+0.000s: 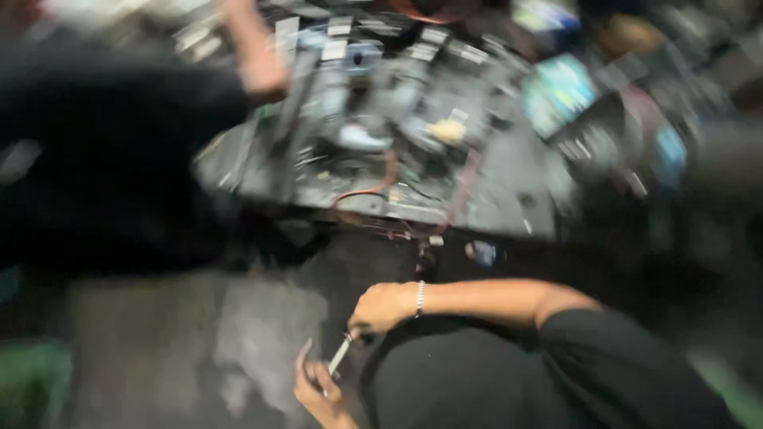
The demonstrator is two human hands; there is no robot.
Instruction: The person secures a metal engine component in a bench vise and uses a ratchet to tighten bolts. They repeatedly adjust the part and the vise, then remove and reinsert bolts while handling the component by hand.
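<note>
The whole view is blurred by motion. My right hand (383,307), with a beaded bracelet on the wrist, reaches in from the right and pinches the upper end of a slim pale tool (340,354). Just below it, at the bottom edge, my left hand (318,391) cups the tool's lower end with one finger raised. Both hands hover over a grey floor, in front of an opened electronics chassis (509,206) full of boards and red wires (373,187).
Another person in a black sleeve (111,151) fills the left side, with a hand (262,71) on the chassis's far left corner. Cluttered bright objects (560,91) lie at the upper right. A green thing (32,381) sits at the bottom left.
</note>
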